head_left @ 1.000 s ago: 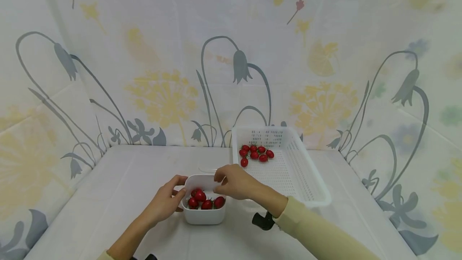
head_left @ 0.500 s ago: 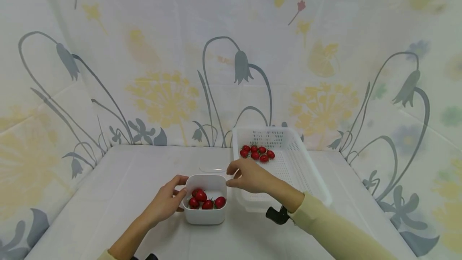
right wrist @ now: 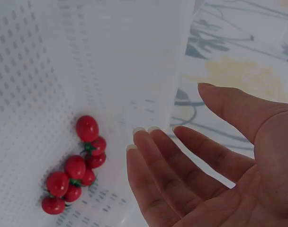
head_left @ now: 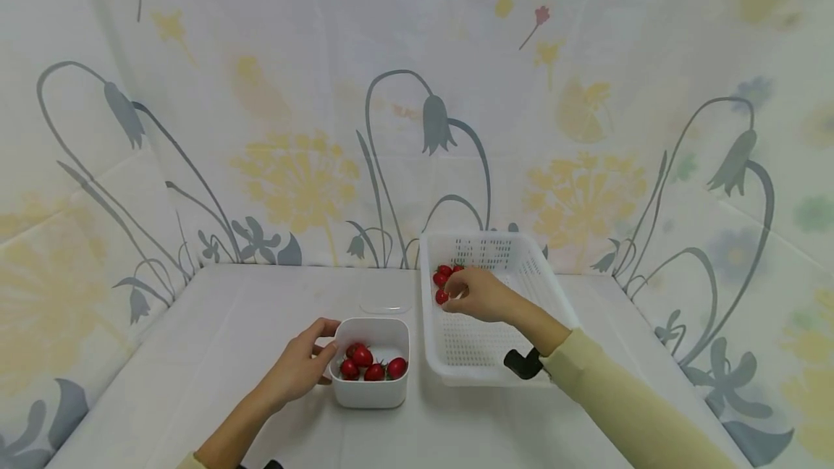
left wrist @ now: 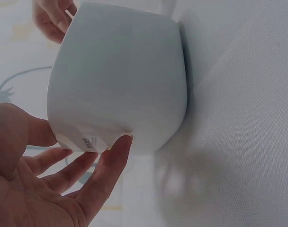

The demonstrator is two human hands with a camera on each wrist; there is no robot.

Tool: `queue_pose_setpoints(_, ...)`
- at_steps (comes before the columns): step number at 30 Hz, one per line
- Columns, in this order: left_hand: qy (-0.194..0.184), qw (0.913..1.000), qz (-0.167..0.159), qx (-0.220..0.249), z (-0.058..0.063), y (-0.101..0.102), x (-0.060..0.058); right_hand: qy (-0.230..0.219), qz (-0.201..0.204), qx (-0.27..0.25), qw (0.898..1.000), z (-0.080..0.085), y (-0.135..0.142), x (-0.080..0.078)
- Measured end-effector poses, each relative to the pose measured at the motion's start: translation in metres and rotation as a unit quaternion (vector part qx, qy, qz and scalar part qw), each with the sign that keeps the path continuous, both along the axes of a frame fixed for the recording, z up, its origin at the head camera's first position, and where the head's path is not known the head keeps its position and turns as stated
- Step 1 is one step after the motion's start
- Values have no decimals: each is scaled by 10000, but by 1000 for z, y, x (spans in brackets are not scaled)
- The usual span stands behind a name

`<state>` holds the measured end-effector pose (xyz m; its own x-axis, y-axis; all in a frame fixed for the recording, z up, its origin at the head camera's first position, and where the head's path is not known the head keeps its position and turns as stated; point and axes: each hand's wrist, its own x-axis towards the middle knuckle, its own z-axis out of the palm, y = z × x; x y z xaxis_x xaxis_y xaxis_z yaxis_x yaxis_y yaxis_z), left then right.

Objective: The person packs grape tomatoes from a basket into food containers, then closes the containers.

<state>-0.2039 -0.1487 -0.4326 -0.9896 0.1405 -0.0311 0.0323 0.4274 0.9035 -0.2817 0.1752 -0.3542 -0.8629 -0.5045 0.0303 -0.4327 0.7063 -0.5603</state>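
A white food container [head_left: 371,393] with several cherry tomatoes [head_left: 361,357] inside stands on the table. My left hand [head_left: 300,364] grips it at its left side; in the left wrist view the thumb and curved fingers [left wrist: 108,165] touch its wall near the rim. Over the left part of a white perforated basket [head_left: 469,375], my right hand [head_left: 482,297] hovers with nothing in it. More cherry tomatoes [right wrist: 75,167] lie in that basket, and the hand hides some of them in the head view. In the right wrist view the thumb and fingers are apart, not touching the tomatoes.
A clear lid-like piece [head_left: 384,308] lies behind the container. The basket stands to the container's right, near the flower-printed backdrop [head_left: 404,150]. A white cloth [head_left: 260,295] covers the table.
My right hand has moved from the container, rightward and away from me, to above the tomatoes in the basket. The left hand stays on the container.
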Motion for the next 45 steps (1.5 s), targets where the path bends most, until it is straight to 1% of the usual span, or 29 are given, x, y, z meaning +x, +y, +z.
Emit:
queue_pose_setpoints(3, 7, 10000, 9, 1, 1, 0, 1, 101, -116, 148, 9998, -5, 7, -13)
queue_pose_setpoints(6, 16, 10000, 3, 11, 2, 0, 1, 68, -248, 254, 9993, -9, 12, -25)
queue_pose_setpoints(10, 47, 10000, -16, 28, 2, 0, 2, -194, -516, 360, 9978, -13, 14, -38)
queue_pose_setpoints(15, 80, 10000, -2, -2, 3, 0, 1, -583, -915, 394, 9933, -19, 14, -51)
queue_pose_setpoints(19, 50, 10000, -4, -32, 3, 0, 1, -870, -1052, 337, 9901, -28, 13, -60)
queue_pose_setpoints(24, 25, 10000, 0, -34, 1, 0, 1, -1288, -1105, 86, 9855, -39, 8, -67)
queue_pose_setpoints(28, 36, 10000, 12, -50, 0, -1, 1, -1554, -1278, -189, 9794, -44, 5, -69)
queue_pose_setpoints(34, 23, 10000, 13, -39, -1, -1, 0, -1728, -1436, -300, 9740, -50, 2, -71)
queue_pose_setpoints(39, 38, 10000, -21, -7, -1, -1, -1, -1952, -1572, -410, 9672, -56, 2, -74)
queue_pose_setpoints(41, 40, 10000, -24, -7, -1, -1, -1, -2032, -1591, -417, 9652, -58, 3, -75)
queue_pose_setpoints(45, 56, 10000, -17, 6, 0, -1, 0, -2097, -1558, -417, 9644, -61, 4, -77)
